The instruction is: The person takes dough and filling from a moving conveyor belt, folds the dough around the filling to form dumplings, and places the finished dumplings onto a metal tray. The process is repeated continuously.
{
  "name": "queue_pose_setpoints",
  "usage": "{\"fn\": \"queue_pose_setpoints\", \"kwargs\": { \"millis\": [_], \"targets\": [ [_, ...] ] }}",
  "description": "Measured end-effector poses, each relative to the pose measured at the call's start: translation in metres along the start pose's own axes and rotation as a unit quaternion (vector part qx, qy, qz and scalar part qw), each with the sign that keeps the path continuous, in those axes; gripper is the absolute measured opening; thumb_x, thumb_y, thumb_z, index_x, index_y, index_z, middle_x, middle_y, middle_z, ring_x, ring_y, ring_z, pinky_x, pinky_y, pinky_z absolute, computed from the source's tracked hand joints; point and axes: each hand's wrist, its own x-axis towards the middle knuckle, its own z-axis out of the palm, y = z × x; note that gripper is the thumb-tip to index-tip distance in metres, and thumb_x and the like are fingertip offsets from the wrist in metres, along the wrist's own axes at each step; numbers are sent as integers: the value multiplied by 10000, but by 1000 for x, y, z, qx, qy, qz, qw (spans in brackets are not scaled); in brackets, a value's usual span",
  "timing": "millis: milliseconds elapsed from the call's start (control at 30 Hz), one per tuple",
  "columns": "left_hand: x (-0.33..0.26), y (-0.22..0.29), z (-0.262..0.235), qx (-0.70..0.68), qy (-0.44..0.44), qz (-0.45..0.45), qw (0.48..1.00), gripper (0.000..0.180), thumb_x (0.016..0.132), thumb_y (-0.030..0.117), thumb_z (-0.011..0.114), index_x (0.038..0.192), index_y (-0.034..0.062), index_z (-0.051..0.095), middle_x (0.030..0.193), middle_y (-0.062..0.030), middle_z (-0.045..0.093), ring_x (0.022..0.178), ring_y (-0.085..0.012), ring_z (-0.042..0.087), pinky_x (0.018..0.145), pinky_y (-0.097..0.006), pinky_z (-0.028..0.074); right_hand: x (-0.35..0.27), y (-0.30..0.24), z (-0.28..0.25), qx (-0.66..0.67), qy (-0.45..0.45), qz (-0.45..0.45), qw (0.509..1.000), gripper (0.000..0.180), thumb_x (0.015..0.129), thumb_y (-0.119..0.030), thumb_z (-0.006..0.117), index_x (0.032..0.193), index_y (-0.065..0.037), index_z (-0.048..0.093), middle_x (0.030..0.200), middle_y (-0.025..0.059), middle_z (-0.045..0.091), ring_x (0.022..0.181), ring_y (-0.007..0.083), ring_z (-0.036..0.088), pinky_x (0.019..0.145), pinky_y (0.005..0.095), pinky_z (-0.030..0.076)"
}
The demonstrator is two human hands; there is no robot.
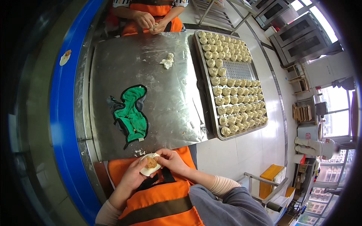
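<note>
My left hand (pixel 132 174) and my right hand (pixel 171 161) hold a round white dough wrapper (pixel 144 172) between them, close to my orange apron at the near edge of the table. A brown lump of filling (pixel 151 162) lies in the middle of the wrapper. The fingers of both hands pinch its edge from either side, and the wrapper is still spread around the filling. Dough crumbs (pixel 140 152) dot the metal tabletop (pixel 166 113) just beyond my hands.
A green cloth (pixel 132 115) with dark edging lies crumpled on the table, a dough lump (pixel 167 61) beyond it. Rows of pleated buns (pixel 226 131) fill most of a perforated tray (pixel 237 70) on the right. Opposite, a co-worker's hands (pixel 151 25) work a small piece of dough.
</note>
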Motion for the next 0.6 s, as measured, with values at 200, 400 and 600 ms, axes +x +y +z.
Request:
{"fn": "queue_pose_setpoints", "kwargs": {
  "millis": [200, 400, 600],
  "targets": [
    [13, -19, 3, 76, 73, 59, 993, 384, 1093, 313, 398, 1323, 25, 507, 1153, -74, 638, 1019, -173, 647, 838, -312, 536, 2, -19, 2, -29, 57, 19, 998, 163, 971, -133, 658, 1078, -15, 692, 913, 12, 696, 794, 64, 632, 701, 223, 510],
    [15, -13, -1, 45, 55, 74, 995, 318, 1073, 250, 477, 1247, -3, 558, 1126, -60, 640, 982, -145, 644, 809, -291, 538, 9, -29, -6, -198, 79, -127, 969, 148, 907, -63, 707, 1027, 23, 711, 930, 53, 702, 838, 111, 649, 751, 245, 509],
    [10, -8, 8, 153, 70, 154, 974, 292, 1059, 232, 510, 1225, -4, 558, 1073, -45, 634, 920, -103, 630, 672, -253, 543, 2, -32, -14, -6, 50, 33, 998, 172, 970, -103, 658, 1096, 14, 671, 961, 16, 691, 853, 80, 618, 759, 231, 511]
  ]
}}
